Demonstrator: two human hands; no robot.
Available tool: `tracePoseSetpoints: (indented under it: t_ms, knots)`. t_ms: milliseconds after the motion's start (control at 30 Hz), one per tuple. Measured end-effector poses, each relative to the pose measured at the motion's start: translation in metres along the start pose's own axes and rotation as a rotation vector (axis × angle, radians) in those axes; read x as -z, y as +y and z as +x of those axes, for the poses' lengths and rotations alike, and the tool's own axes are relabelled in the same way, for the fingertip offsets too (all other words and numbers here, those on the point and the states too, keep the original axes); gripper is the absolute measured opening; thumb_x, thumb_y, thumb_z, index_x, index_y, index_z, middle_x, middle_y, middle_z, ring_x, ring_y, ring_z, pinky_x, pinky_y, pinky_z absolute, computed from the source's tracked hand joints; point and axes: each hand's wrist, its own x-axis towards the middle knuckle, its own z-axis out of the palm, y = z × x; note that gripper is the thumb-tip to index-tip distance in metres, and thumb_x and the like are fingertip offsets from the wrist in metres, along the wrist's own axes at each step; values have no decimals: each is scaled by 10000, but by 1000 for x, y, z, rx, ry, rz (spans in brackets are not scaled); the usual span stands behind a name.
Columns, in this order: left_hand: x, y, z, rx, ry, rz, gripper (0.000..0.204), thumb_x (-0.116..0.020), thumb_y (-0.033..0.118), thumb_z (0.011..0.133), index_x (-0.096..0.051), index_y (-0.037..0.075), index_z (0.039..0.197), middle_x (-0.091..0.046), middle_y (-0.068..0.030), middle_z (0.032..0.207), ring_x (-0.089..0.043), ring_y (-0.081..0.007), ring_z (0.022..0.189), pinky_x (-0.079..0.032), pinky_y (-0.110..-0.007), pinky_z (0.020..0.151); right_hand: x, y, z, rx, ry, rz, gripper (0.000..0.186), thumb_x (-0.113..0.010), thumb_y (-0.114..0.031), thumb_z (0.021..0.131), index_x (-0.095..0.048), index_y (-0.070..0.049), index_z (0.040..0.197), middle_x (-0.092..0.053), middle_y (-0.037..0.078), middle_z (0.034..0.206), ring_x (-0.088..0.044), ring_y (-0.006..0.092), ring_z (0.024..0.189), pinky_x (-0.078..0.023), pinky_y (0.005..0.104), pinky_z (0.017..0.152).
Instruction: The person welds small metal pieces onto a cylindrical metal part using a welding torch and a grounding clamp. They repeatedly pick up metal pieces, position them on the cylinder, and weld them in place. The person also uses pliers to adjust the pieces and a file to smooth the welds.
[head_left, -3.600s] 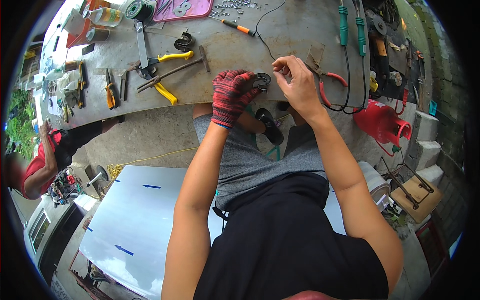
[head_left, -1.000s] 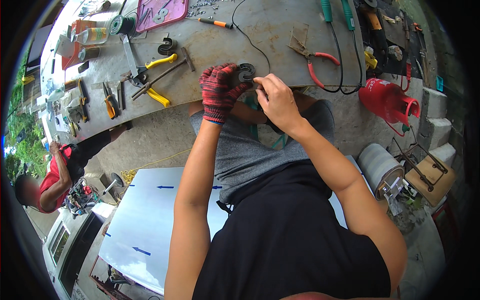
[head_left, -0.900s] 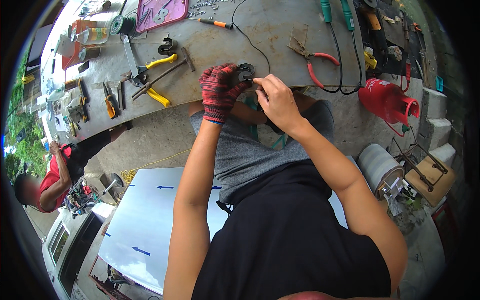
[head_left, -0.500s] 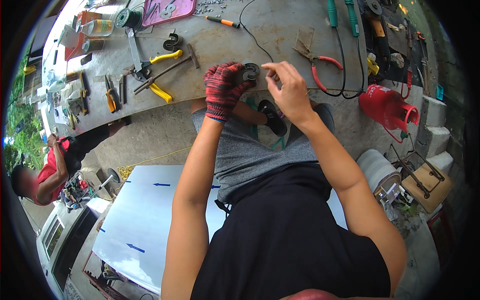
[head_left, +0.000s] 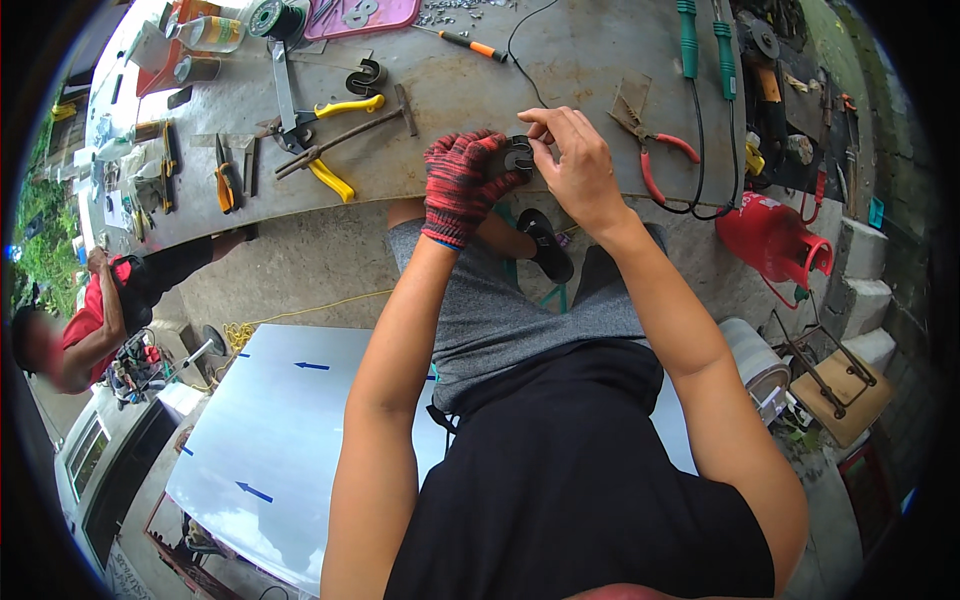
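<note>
My left hand (head_left: 464, 188), in a red and black knitted glove, grips a small dark curved metal piece (head_left: 519, 156) just over the table's near edge. Bare, my right hand (head_left: 582, 170) has its thumb and fingers closed in at the piece's right side; the fingertips partly cover it. A similar dark S-shaped metal piece (head_left: 366, 77) stands on the metal table (head_left: 440, 95). Left of my gloved hand lie a T-handled metal tool (head_left: 345, 140) and a large cutting tool with yellow handles (head_left: 335, 181). Red-handled pliers (head_left: 652, 140) rest to the right.
An orange and black screwdriver (head_left: 474, 45) and a pink tray (head_left: 375, 27) lie farther back. Two green-handled tools with cables (head_left: 689, 45) are at right, above a red gas cylinder (head_left: 765, 235). Orange-handled pliers (head_left: 226, 180) lie left. Another person (head_left: 90, 330) is at far left.
My right hand has come leftward to the curved metal piece, its fingertips now at it. My gloved hand still holds the piece. The whole view has shifted slightly.
</note>
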Motion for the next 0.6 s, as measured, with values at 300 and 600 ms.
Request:
tracePoseSetpoints:
  t_ms: [300, 600]
  knots:
    - [-1, -3, -6, 49, -27, -54, 623, -955, 363, 658, -699, 175, 1195, -741, -52, 1173, -671, -323, 1068, -472, -477, 985, -8, 3, 3, 57, -18, -11, 392, -698, 92, 842, -666, -59, 1203, -686, 89, 967, -671, 290, 946, -553, 424, 857]
    - [1, 0, -5, 82, -68, -54, 587, -925, 376, 707, -703, 180, 1214, -737, -58, 1224, -670, -304, 1144, -450, -483, 1034, -7, 3, 4, 64, -39, -20, 402, -709, 89, 841, -658, -60, 1211, -692, 86, 955, -665, 291, 928, -548, 425, 850]
